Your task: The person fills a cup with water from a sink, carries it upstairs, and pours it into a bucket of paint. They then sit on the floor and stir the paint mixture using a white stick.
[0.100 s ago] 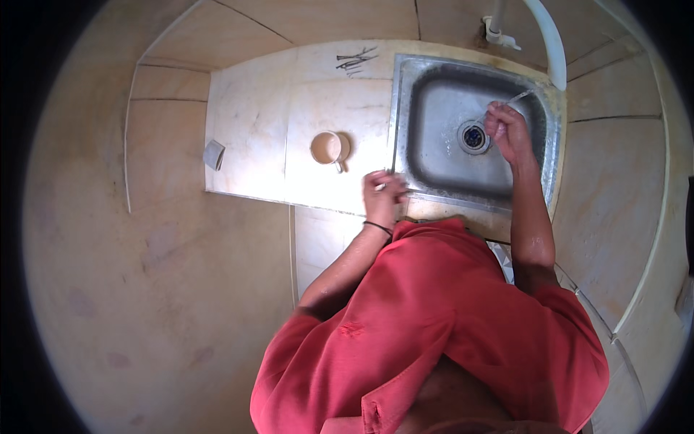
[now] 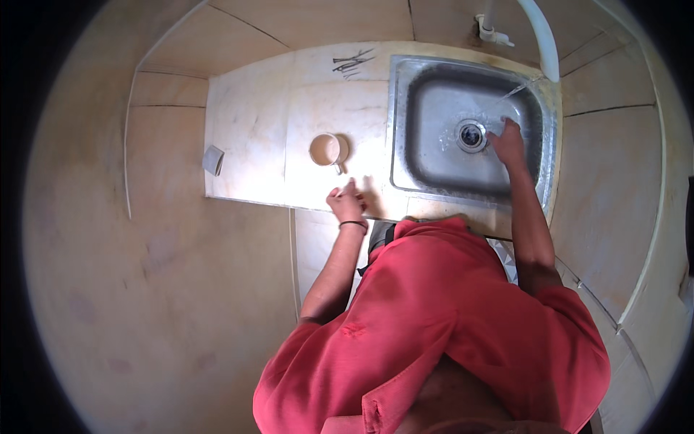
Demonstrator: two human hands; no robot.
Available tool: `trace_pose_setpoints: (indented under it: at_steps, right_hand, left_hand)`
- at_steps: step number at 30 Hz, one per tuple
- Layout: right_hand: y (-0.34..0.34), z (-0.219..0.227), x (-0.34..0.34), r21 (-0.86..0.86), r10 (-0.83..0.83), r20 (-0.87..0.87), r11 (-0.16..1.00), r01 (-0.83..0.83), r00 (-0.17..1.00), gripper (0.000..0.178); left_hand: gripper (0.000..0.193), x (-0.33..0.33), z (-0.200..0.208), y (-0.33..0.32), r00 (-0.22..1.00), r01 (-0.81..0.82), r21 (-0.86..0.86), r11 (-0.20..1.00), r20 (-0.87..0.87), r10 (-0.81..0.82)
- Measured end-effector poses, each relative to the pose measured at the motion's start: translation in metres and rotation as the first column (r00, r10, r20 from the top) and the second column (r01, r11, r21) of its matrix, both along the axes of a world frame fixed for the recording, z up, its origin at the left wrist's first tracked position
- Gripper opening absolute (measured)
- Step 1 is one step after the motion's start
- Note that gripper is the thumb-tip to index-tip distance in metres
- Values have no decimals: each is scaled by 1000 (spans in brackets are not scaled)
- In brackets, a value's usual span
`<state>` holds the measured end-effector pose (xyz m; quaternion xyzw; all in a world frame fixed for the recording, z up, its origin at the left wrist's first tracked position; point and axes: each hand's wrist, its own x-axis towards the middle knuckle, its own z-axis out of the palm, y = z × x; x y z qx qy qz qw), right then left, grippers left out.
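A beige mug (image 2: 327, 150) stands upright on the pale counter, its handle pointing toward me. Just short of that handle is my left hand (image 2: 348, 203), fingers loosely bent and apart, not touching the mug. Over the right part of the steel sink (image 2: 441, 173), my right hand (image 2: 509, 142) hangs beside the drain (image 2: 472, 135), thumb and fingers apart with nothing visible between them. A thin stream of water (image 2: 515, 91) falls from the white curved spout (image 2: 543, 43) into the basin beyond that hand.
Several dark, thin metal utensils (image 2: 351, 65) lie on the counter (image 2: 249, 145) near the back wall. A small grey-white piece (image 2: 213, 160) sits at the counter's left end. A white tap (image 2: 494, 33) is fixed to the wall behind the sink.
My left hand has moved left along the counter's front edge, from beside the sink to near the mug. My right hand has lowered slightly toward me and its fingers have spread.
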<state>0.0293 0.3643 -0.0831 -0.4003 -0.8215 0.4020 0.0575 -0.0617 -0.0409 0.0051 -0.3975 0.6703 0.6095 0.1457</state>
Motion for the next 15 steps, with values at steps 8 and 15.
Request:
trace_pose_setpoints:
  at_steps: [8, 15]
  right_hand:
    - [-31, 37, 40, -440, -193, -187, 893, 94, 963, 25]
    - [-31, 69, 42, -438, -217, -259, 895, 86, 941, 18]
  left_hand:
    - [28, -19, -33, -55, 968, 211, 313, 926, -196, -155]
    - [28, -40, -46, -51, 954, 284, 451, 846, -224, -201]
